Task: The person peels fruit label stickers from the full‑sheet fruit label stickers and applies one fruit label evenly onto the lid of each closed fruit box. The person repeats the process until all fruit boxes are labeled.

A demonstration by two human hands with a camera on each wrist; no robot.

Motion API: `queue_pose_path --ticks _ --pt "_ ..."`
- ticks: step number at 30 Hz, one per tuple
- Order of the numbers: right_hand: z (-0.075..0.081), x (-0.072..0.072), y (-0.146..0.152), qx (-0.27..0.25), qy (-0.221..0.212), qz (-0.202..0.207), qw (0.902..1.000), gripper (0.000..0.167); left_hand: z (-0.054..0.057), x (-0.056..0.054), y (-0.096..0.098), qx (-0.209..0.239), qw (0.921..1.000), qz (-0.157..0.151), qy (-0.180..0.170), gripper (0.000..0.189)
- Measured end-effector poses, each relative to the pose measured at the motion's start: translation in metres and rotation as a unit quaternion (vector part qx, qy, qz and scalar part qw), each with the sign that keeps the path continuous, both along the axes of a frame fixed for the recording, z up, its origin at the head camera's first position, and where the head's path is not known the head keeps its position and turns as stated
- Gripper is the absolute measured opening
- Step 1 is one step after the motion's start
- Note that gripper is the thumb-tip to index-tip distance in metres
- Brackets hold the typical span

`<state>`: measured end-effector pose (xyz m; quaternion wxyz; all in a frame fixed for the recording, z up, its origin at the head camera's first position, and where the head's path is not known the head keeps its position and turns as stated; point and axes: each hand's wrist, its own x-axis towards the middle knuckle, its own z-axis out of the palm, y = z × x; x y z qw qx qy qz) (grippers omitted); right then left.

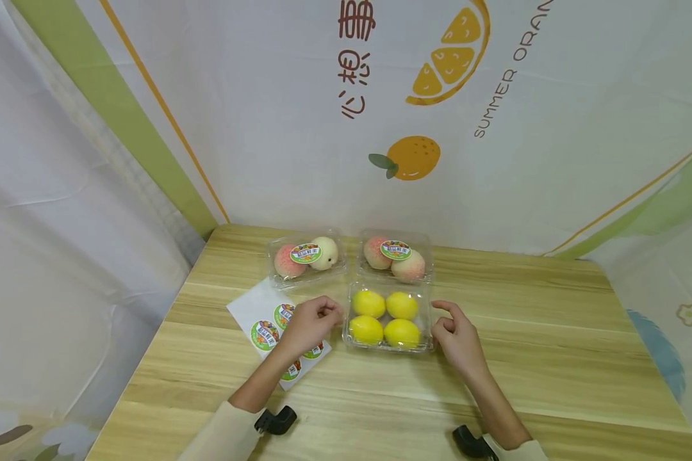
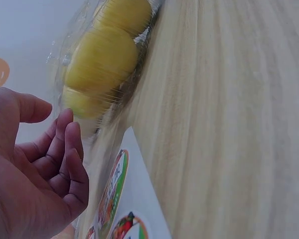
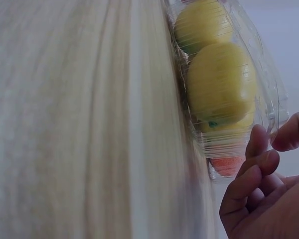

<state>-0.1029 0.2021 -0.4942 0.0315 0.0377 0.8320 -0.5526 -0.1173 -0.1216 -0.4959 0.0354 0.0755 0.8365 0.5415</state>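
A clear plastic clamshell box (image 1: 387, 349) holding several yellow lemons (image 1: 402, 333) stands on the table between the two hands. My left hand (image 1: 313, 323) is just off its left side, fingers loosely curled; in the left wrist view a gap shows between thumb and fingertips, with nothing in it. My right hand (image 1: 457, 336) is at the right side, index finger stretched towards the box. In the right wrist view its thumb and fingertips (image 3: 259, 137) are right at the lid's rim, fingers loosely bent. Under the left forearm lies a white sheet of round fruit stickers (image 1: 264, 335).
Behind the lemon box are two more clear boxes, each with two peaches and a round label: the left box (image 1: 308, 277) and the right box (image 1: 375, 276). A printed white cloth (image 1: 288, 160) hangs at the back edge of the wooden table (image 1: 530, 333).
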Motion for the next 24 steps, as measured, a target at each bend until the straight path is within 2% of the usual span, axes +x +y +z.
queue_pose_path --ticks 3,7,13,19,24 --pt "-0.001 0.0 0.0 0.004 -0.002 0.001 1.0 0.054 0.004 0.005 -0.002 -0.013 0.9997 0.014 -0.013 0.02" --pt "0.0 0.0 0.001 0.009 -0.006 0.003 0.9999 0.054 0.008 0.011 -0.009 -0.004 0.9986 0.033 -0.041 0.017" --pt "0.001 0.001 0.002 0.004 -0.01 0.003 0.9999 0.055 0.013 0.024 -0.028 0.0 0.9975 0.055 -0.046 0.016" --pt "0.002 0.002 0.003 -0.001 -0.016 0.007 0.9999 0.057 0.014 0.034 -0.057 -0.008 0.9933 0.103 -0.052 0.012" --pt "0.001 0.0 0.003 -0.003 -0.012 0.015 0.9998 0.056 0.011 0.032 -0.09 -0.041 0.9855 0.155 -0.056 0.017"
